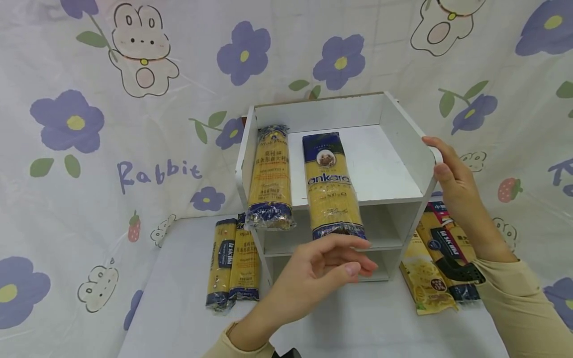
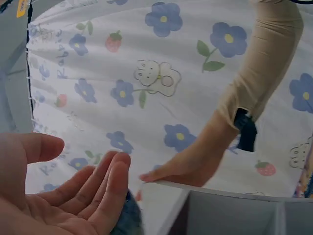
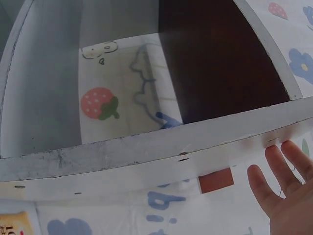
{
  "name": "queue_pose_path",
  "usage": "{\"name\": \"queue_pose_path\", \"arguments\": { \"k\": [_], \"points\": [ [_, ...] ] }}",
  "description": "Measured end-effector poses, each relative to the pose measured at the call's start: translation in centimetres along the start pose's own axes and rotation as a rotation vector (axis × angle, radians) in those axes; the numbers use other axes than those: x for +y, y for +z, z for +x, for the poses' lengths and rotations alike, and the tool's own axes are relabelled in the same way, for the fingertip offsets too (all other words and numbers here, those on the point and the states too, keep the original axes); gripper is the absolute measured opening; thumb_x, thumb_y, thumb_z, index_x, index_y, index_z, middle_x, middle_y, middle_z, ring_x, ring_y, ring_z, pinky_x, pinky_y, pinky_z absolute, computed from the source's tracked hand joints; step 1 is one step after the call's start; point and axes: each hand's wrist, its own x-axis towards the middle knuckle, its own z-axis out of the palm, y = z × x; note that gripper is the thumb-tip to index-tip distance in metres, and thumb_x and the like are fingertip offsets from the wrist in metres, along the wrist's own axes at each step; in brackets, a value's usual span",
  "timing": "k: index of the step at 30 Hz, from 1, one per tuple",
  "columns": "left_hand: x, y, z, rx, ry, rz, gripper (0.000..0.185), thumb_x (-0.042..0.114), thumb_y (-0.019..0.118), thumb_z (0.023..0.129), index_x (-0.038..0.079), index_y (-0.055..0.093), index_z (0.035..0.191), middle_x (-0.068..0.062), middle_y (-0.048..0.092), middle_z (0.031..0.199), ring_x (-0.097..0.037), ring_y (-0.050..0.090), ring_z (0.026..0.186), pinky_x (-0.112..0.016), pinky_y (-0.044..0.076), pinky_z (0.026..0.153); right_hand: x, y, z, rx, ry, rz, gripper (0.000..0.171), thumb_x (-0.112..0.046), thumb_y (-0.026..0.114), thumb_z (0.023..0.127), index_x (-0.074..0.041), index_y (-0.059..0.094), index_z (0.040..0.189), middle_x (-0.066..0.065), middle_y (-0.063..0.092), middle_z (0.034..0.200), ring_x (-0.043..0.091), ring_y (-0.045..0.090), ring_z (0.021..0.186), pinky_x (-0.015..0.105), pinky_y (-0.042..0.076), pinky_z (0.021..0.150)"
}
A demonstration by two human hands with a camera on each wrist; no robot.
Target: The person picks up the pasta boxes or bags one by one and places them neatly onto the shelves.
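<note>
A white shelf unit (image 1: 403,171) stands on the table. On its top level, a yellow-and-blue ankara spaghetti pack (image 1: 333,199) lies with its lower end over the front edge. My left hand (image 1: 320,276) is at that end, fingers loosely bent and thumb apart; whether it touches is unclear. In the left wrist view, a bit of blue wrapper (image 2: 128,218) shows behind the fingers. My right hand (image 1: 458,186) grips the front corner of the right side panel. In the right wrist view, several fingertips touch the panel's outer face. Another spaghetti pack (image 1: 270,181) lies left of the ankara pack.
Two pasta packs (image 1: 220,263) lie on the table (image 1: 165,293) left of the shelf. More pasta packs (image 1: 427,278) lie to its right, near my right forearm. A patterned cloth (image 1: 286,59) hangs behind and around the shelf.
</note>
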Motion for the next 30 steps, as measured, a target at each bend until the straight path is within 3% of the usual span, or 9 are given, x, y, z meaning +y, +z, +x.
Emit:
{"name": "queue_pose_path", "arguments": {
  "k": [3, 9, 16, 22, 30],
  "points": [
    [-0.6, 0.1, 0.3, 0.009, -0.017, 0.031, 0.037, 0.019, 0.057, 0.101, 0.015, 0.053, 0.138, -0.022, 0.064, 0.125, -0.005, 0.065, 0.111, -0.032, 0.055, 0.098, 0.0, 0.0, 0.0, 0.004, -0.004, -0.002, 0.045, -0.026, 0.034, 0.108, -0.026, 0.037, 0.153, -0.007, 0.036, 0.158, 0.005, 0.041, 0.133, 0.044, 0.033, 0.119],
    [-1.4, 0.3, 0.8, 0.051, 0.082, 0.145, 0.043, 0.014, 0.059, 0.099, 0.018, 0.05, 0.141, -0.016, 0.064, 0.125, -0.017, 0.064, 0.116, -0.029, 0.054, 0.099, 0.0, 0.1, 0.1, 0.016, -0.007, 0.018, 0.044, -0.027, 0.036, 0.108, -0.026, 0.039, 0.152, -0.008, 0.038, 0.157, 0.006, 0.042, 0.132, 0.042, 0.034, 0.118],
    [-1.6, -0.1, 1.6, 0.101, 0.121, 0.18, 0.042, 0.014, 0.059, 0.099, 0.02, 0.051, 0.139, -0.014, 0.065, 0.124, -0.017, 0.063, 0.117, -0.029, 0.052, 0.101, 0.0, 0.0, 0.1, 0.016, -0.009, 0.017, 0.045, -0.028, 0.036, 0.108, -0.025, 0.038, 0.152, -0.006, 0.038, 0.158, 0.007, 0.042, 0.132, 0.038, 0.035, 0.115],
    [-2.2, -0.6, 2.9, 0.12, 0.169, 0.209, 0.041, 0.015, 0.059, 0.099, 0.018, 0.051, 0.139, -0.013, 0.065, 0.125, -0.017, 0.063, 0.118, -0.03, 0.052, 0.102, 0.1, -0.1, 0.0, 0.01, 0.0, -0.006, 0.045, -0.026, 0.033, 0.108, -0.026, 0.036, 0.153, -0.007, 0.036, 0.159, 0.006, 0.041, 0.134, 0.044, 0.032, 0.119],
    [-2.9, -1.6, 4.1, 0.156, 0.174, 0.216, 0.04, 0.012, 0.059, 0.098, 0.015, 0.052, 0.137, -0.014, 0.065, 0.123, -0.018, 0.063, 0.119, -0.029, 0.051, 0.103, 0.0, 0.0, 0.0, 0.009, 0.0, -0.008, 0.045, -0.025, 0.033, 0.108, -0.026, 0.036, 0.153, -0.007, 0.036, 0.159, 0.007, 0.04, 0.136, 0.046, 0.03, 0.12]
  ]
}}
